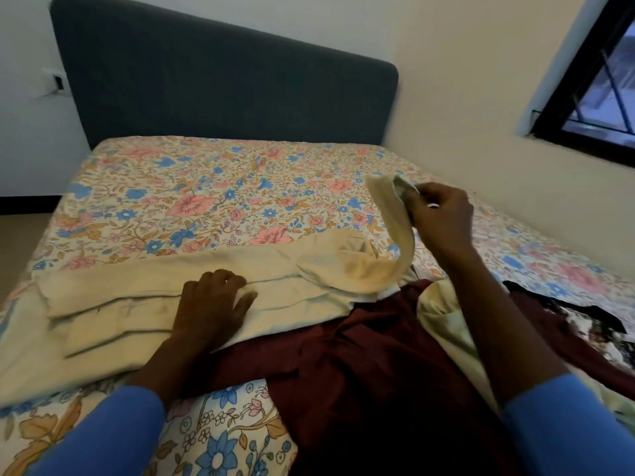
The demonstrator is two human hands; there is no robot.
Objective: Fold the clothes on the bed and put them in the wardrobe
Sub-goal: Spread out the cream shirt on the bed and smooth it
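Floral bed (206, 201), grey headboard (223, 91) behind. The cream garment (137, 304) lies across it, partly over a maroon one (360, 355). The left hand (209, 307) presses on the cream cloth with fingers loosely bent. The right hand (443, 218) pinches its lifted end (a sleeve, perhaps) above the sheet.

A home bedroom: floral-sheeted bed (206, 201), padded grey headboard (223, 87), dark-framed window (591, 84).

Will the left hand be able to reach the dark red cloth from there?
Probably yes. The left hand rests on the cream garment, and the maroon garment lies uncovered right beside its wrist, so nothing seems to block it.
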